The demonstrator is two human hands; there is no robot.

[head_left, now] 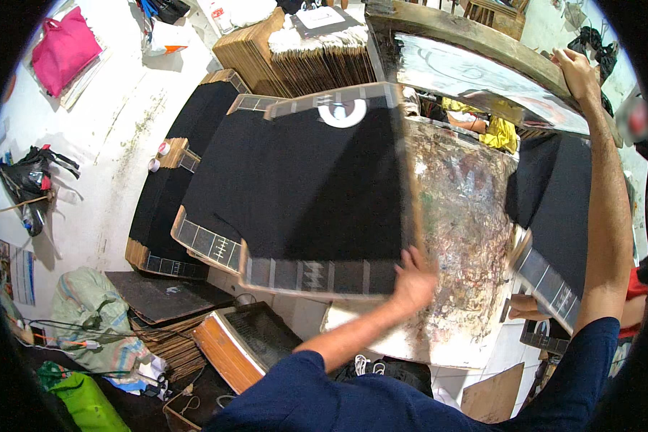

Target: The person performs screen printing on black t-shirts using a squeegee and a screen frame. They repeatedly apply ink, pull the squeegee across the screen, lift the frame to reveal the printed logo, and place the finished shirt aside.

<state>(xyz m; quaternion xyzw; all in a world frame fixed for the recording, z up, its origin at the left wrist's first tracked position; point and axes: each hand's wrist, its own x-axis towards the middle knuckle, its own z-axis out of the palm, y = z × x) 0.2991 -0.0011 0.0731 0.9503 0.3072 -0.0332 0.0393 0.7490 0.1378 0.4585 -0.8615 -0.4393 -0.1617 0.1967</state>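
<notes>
My left hand [416, 279], slightly smeared by motion, grips the near right corner of a flat board covered with black cloth [302, 194]. The board is tilted, and a white ring mark [342, 112] shows near the cloth's far edge. Clear tape-like strips with white lines run along its near and far edges. Up at the far right, my right hand [577, 74] is closed over the wooden bar of a large screen-printing frame [475, 32]. That frame stands raised, its pale mesh [475, 72] facing me. Below it lies a paint-stained work surface [468, 245].
More black-cloth boards [158, 194] are piled on the left. At right another black-cloth board [554, 209] has a co-worker's hand [529, 307] at its edge. A stack of boards [324, 61] stands behind; a yellow cloth [500, 135] lies under the frame. An old box-like set [248, 338] sits near left.
</notes>
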